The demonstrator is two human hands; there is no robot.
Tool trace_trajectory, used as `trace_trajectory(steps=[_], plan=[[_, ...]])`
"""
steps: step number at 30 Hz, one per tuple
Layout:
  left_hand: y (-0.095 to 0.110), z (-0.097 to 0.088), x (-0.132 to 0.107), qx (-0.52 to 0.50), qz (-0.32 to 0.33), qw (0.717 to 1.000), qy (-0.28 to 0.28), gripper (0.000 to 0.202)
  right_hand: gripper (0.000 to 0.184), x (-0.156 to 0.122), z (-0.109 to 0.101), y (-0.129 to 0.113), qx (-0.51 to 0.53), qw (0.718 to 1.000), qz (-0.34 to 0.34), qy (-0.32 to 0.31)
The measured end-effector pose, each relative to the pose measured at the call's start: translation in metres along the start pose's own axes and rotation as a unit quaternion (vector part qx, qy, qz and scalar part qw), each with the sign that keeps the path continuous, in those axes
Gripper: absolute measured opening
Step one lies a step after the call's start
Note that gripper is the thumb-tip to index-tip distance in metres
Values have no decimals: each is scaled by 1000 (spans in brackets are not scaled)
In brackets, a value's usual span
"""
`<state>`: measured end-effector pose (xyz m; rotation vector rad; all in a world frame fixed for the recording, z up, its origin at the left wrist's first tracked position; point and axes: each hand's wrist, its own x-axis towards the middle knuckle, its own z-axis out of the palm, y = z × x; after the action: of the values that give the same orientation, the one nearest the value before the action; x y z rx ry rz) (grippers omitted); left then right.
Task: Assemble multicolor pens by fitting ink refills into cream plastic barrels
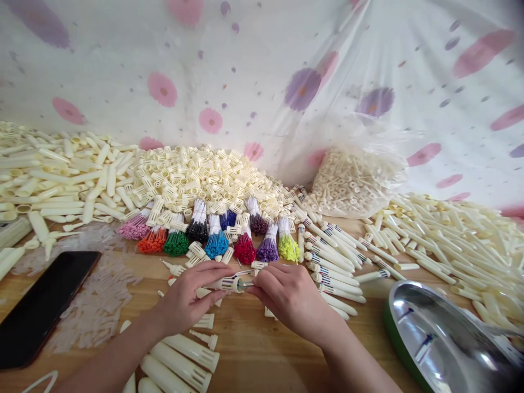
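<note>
My left hand (195,295) is closed around a cream slotted pen top (227,284), whose open round end faces right. Coloured strips show in its slots. At that open end, my right hand (289,295) pinches a thin, pale stick-like piece (248,284) that reaches into the opening; its kind is hard to make out. Just beyond the hands stand bundles of coloured pen refills, among them a red bundle (244,248), a blue bundle (215,243) and a yellow bundle (289,245). Cream pen barrels (184,357) lie below my left hand.
A heap of slotted cream tops (204,174) rises behind the bundles. Pens with coloured slots (333,267) lie to the right, near a metal bowl (446,333). A phone (45,305) rests left on clear plastic pieces (98,289). A filled plastic bag (356,180) leans at the back.
</note>
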<state>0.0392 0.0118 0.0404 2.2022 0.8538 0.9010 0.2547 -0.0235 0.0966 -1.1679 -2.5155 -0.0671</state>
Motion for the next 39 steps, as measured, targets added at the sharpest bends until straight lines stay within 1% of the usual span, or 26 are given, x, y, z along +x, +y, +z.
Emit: trace_trajectory(steps=[4,7,8,10,12,13,15,17,22,25,27,28,31,32,33,34,35,36,38,39], plan=[[-3,2,2,-4,19,999,41,31,27,-1,-2,5,17,1000,22,-1],[-6,3,3,-19,6,997,79,24,22,-4,-3,8,79,995,63,16],[-7,4,3,-27,-1,996,87,22,19,-5,-2,6,119,989,83,26],[-8,4,3,-45,-13,995,92,22,15,-6,-1,1,214,969,119,44],[-8,5,3,-63,-17,993,95,22,12,-7,1,-7,290,946,136,49],[-8,5,3,-70,-18,993,98,22,12,-6,3,-11,308,940,137,49],[-7,6,3,-78,-21,991,107,22,12,-5,6,-17,308,940,138,50],[-8,6,3,-81,-27,990,114,21,13,-4,10,-21,286,947,139,52],[-9,8,3,-90,-52,987,122,18,14,-2,16,-24,246,958,136,58],[-10,10,4,-89,-65,984,137,16,12,-2,20,-26,246,956,145,71],[-11,11,4,-95,-68,983,141,14,11,-3,22,-27,288,941,160,75],[-12,11,4,-102,-67,982,141,14,10,-3,23,-27,325,927,172,74],[-14,6,5,-138,-66,978,139,11,13,-3,28,-22,454,862,208,82],[-14,3,5,-156,-64,976,138,10,15,-3,30,-19,478,845,221,95],[-14,0,5,-175,-62,973,136,10,16,-2,33,-15,478,838,236,112],[-13,-4,5,-195,-59,970,134,11,17,-1,37,-11,456,844,253,126],[-12,-7,5,-213,-54,967,131,13,17,0,41,-7,414,860,267,130],[-11,-10,5,-229,-48,964,130,15,16,0,45,-3,356,884,275,123],[-8,-15,5,-252,-47,958,130,19,13,1,57,1,215,936,268,76],[-6,-17,5,-262,-52,955,129,20,13,1,64,2,143,955,255,45]])
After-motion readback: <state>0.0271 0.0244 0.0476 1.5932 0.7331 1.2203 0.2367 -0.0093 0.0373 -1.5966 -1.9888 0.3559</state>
